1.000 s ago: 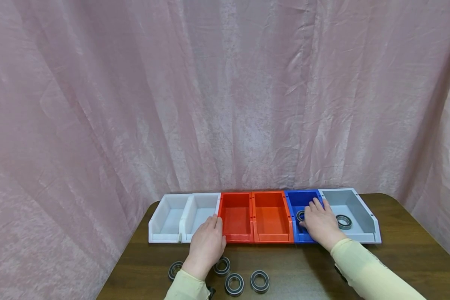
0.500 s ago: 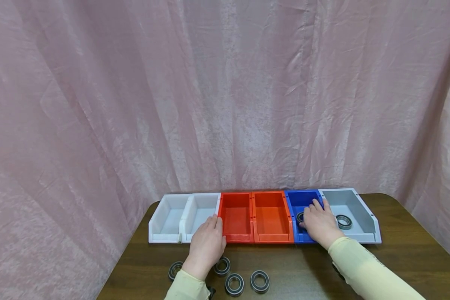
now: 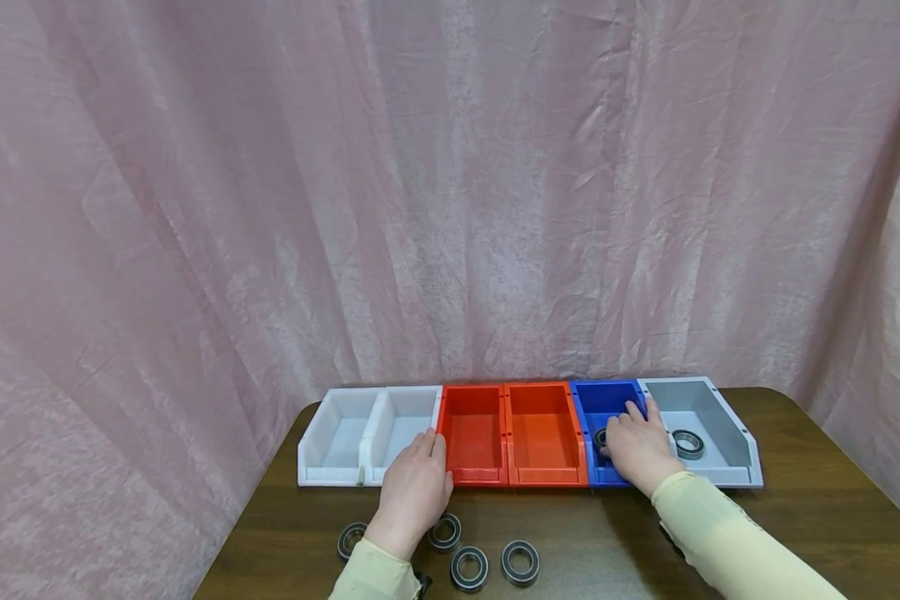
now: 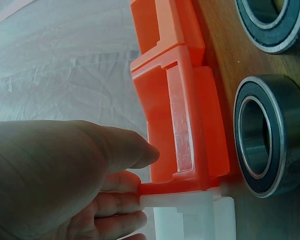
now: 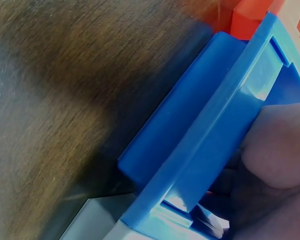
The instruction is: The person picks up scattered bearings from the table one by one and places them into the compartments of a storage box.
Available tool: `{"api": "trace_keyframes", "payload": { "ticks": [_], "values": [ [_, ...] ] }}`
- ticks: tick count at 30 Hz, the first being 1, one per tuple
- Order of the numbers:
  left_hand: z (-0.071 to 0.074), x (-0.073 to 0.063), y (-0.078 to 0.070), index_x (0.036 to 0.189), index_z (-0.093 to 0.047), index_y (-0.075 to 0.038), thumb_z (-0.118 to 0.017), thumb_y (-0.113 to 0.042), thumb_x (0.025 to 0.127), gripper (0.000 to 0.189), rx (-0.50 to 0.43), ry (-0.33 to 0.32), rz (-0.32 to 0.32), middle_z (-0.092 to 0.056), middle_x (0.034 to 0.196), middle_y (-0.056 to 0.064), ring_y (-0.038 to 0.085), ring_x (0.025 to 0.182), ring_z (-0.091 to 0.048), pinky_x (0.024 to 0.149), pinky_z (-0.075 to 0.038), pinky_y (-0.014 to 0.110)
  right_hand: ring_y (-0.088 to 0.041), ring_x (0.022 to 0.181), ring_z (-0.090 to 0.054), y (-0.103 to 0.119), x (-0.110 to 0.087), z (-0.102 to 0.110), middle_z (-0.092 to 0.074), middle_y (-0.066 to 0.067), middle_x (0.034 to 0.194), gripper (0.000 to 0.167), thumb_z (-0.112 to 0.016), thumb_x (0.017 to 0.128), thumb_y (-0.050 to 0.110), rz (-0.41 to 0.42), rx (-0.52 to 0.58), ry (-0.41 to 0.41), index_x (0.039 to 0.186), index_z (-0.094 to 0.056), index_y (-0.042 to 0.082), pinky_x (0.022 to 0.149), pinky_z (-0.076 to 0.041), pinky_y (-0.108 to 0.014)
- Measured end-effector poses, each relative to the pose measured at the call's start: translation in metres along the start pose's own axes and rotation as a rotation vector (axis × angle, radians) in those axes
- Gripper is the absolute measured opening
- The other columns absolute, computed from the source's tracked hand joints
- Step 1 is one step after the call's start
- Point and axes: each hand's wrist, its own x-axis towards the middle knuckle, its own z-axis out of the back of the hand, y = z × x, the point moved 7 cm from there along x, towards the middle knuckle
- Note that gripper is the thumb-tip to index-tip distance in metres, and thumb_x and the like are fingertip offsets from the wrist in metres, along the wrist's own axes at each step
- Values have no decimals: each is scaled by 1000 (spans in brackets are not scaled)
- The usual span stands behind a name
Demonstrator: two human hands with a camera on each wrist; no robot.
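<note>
My left hand (image 3: 414,485) rests at the divider between the right white bin (image 3: 401,421) and the left red bin (image 3: 472,433). In the left wrist view its thumb is straight and its fingers lie by the bin edge, holding nothing. My right hand (image 3: 639,450) reaches into the blue bin (image 3: 606,396), with some fingertips by the wall shared with the grey bin (image 3: 720,417). Beside its thumb lies a ball bearing (image 3: 599,437), partly covered by the hand. The right wrist view hides most fingers, so any hold on the bearing is unclear.
Another ball bearing (image 3: 688,444) lies in the grey bin. Several more, such as one bearing (image 3: 520,563), lie on the wooden table (image 3: 570,525) before the bins. An orange-red bin (image 3: 543,425) stands mid-row. Behind hangs a pink curtain (image 3: 450,208).
My right hand has shifted very slightly toward me, its fingers a little more bent. The bearing by its thumb sits marginally lower. My left hand has stayed put.
</note>
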Motion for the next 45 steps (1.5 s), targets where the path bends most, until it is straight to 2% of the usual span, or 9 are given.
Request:
{"api": "trace_keyframes", "payload": {
  "ticks": [13,25,35,45],
  "values": [
    [2,-1,-1,141,-67,8,-91,-22,91,63,28,-27,-12,-69,143,25,39,128,-70,108,-59,48,-57,142,-53,-1,5,-4,-72,-32,127,45,-81,100,27,-24,13,49,121,-73,-11,124,-22,-78],
    [1,-1,-1,141,-67,9,-90,-21,91,63,18,-10,-8,-68,144,26,40,130,-69,110,-58,48,-55,145,-51,0,7,-6,-73,-30,131,43,-79,101,28,-55,-2,129,123,-75,-9,126,-18,-78],
    [1,-1,0,140,-68,9,-91,-22,90,63,16,-18,-9,-68,143,26,40,129,-69,109,-58,48,-56,144,-50,-1,7,-7,-73,-29,129,41,-81,100,27,-50,2,126,121,-76,-8,125,-17,-78],
    [2,-1,-1,141,-67,9,-92,-21,90,64,5,-9,-4,-68,144,26,40,129,-69,109,-58,48,-56,146,-48,-2,8,-9,-71,-30,134,48,-84,97,28,-46,23,102,125,-74,-9,126,-17,-78]
  ]
}}
